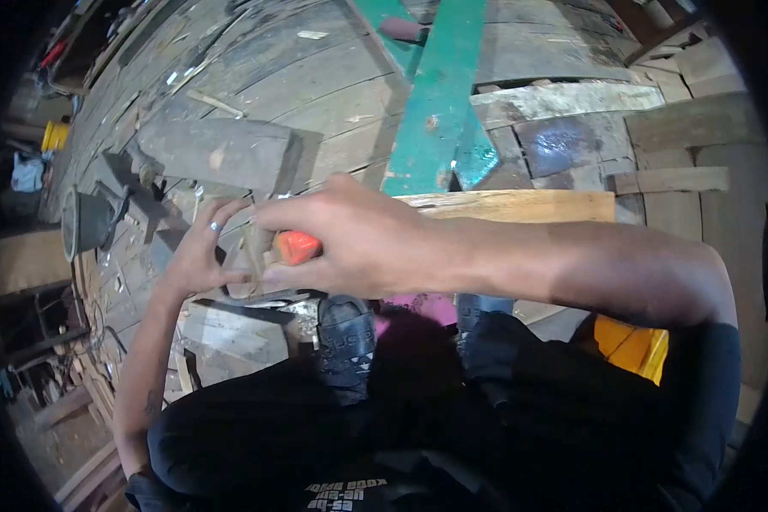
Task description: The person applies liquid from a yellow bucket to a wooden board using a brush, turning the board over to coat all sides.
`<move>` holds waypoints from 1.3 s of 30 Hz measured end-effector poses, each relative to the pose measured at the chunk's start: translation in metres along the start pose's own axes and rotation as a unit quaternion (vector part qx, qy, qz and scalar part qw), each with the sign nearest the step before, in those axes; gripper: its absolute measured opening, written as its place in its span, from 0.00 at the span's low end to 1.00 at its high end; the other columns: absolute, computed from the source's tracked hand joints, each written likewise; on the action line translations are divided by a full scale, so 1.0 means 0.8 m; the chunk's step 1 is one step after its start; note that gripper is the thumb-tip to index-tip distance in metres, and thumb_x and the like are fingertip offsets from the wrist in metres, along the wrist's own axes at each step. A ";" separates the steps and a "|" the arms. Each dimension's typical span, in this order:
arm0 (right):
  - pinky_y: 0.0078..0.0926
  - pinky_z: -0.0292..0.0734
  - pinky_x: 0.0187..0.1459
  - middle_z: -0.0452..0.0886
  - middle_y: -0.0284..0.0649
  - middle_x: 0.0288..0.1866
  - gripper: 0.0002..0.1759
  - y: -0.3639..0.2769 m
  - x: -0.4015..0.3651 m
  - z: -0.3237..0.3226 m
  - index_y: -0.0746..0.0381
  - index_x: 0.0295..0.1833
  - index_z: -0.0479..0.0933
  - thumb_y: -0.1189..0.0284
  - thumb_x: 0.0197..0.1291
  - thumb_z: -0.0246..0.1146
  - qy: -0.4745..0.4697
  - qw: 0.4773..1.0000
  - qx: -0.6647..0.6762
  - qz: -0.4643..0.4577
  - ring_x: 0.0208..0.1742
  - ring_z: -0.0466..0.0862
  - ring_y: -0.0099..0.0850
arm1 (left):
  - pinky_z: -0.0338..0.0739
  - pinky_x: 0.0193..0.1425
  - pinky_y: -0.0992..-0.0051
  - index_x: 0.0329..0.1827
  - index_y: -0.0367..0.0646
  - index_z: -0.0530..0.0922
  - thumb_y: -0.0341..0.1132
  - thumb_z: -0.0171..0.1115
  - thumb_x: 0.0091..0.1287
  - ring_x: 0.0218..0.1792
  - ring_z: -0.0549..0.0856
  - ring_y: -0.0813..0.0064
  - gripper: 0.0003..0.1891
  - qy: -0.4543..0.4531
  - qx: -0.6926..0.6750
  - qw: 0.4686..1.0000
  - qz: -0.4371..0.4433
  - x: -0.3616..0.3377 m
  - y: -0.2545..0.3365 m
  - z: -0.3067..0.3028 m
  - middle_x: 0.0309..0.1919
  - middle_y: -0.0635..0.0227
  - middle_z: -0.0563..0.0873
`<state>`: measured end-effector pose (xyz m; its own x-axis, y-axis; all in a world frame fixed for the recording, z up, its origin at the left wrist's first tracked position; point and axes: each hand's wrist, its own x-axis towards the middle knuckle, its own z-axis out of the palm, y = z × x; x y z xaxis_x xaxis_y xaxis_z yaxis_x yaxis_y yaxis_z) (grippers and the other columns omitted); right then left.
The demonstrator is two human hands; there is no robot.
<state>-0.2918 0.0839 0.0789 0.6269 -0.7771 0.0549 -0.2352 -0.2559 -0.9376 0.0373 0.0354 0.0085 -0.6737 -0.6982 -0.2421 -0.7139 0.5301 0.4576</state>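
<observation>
My right hand (341, 230) is closed around a tool handle with an orange-red end (299, 247). The rest of that tool is hidden behind my fingers or blurred. Just to its left is my left hand (200, 252), wearing a ring, its fingers and thumb curved apart in a C shape. Its fingertips come close to a blurred greyish shape (247, 256) between the hands; whether they touch it cannot be made out. A pale wooden board (529, 205) lies beyond my right forearm.
Green-painted planks (435, 111) extend away across the wooden plank floor (341, 94). A thick timber block (213, 154) lies beyond my left hand, with a grey round-ended metal object (85, 224) farther left. My sandalled feet (346, 328) are below my hands. Something yellow (631, 346) lies by my right leg.
</observation>
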 end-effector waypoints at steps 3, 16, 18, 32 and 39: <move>0.42 0.76 0.36 0.82 0.51 0.30 0.15 0.032 -0.021 0.000 0.62 0.48 0.82 0.63 0.63 0.72 0.039 0.998 -0.037 -0.032 0.32 0.85 0.46 | 0.68 0.76 0.55 0.75 0.45 0.68 0.50 0.85 0.43 0.71 0.73 0.46 0.54 -0.007 -0.024 0.999 -0.029 0.003 0.017 -0.006 0.68 0.51 0.73; 0.25 0.77 0.41 0.85 0.38 0.36 0.11 0.059 -0.186 -0.128 0.67 0.41 0.80 0.73 0.58 0.74 0.071 0.945 -0.120 0.295 0.38 0.83 0.24 | 0.70 0.72 0.56 0.66 0.42 0.77 0.56 0.81 0.50 0.65 0.78 0.50 0.43 -0.009 -0.071 0.997 -0.007 0.006 -0.008 0.009 0.60 0.53 0.80; 0.24 0.77 0.42 0.84 0.37 0.38 0.11 0.065 -0.205 -0.144 0.66 0.39 0.80 0.73 0.57 0.75 0.073 0.926 -0.126 0.348 0.39 0.82 0.23 | 0.70 0.75 0.56 0.69 0.45 0.76 0.53 0.81 0.53 0.68 0.77 0.51 0.41 -0.050 -0.079 0.995 -0.027 0.010 -0.007 0.003 0.64 0.53 0.80; 0.44 0.81 0.37 0.83 0.53 0.30 0.10 0.054 -0.167 -0.187 0.62 0.41 0.82 0.69 0.56 0.68 -0.098 0.852 -0.397 0.326 0.33 0.83 0.55 | 0.74 0.66 0.61 0.64 0.36 0.78 0.57 0.56 0.75 0.57 0.82 0.60 0.31 -0.048 -0.167 0.983 -0.054 0.018 -0.018 0.006 0.52 0.53 0.84; 0.45 0.81 0.33 0.81 0.49 0.25 0.17 0.052 -0.088 -0.116 0.64 0.37 0.77 0.61 0.65 0.69 -0.191 0.926 -0.314 0.088 0.27 0.84 0.46 | 0.74 0.64 0.59 0.62 0.35 0.78 0.60 0.61 0.70 0.55 0.83 0.57 0.34 -0.054 -0.169 0.981 -0.079 0.016 -0.017 0.010 0.51 0.51 0.84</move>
<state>-0.4150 0.0744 0.0678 0.7266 -0.6088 -0.3185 -0.6692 -0.5218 -0.5291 0.0368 0.0226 -0.0076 -0.5896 -0.6938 -0.4134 -0.7189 0.2175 0.6602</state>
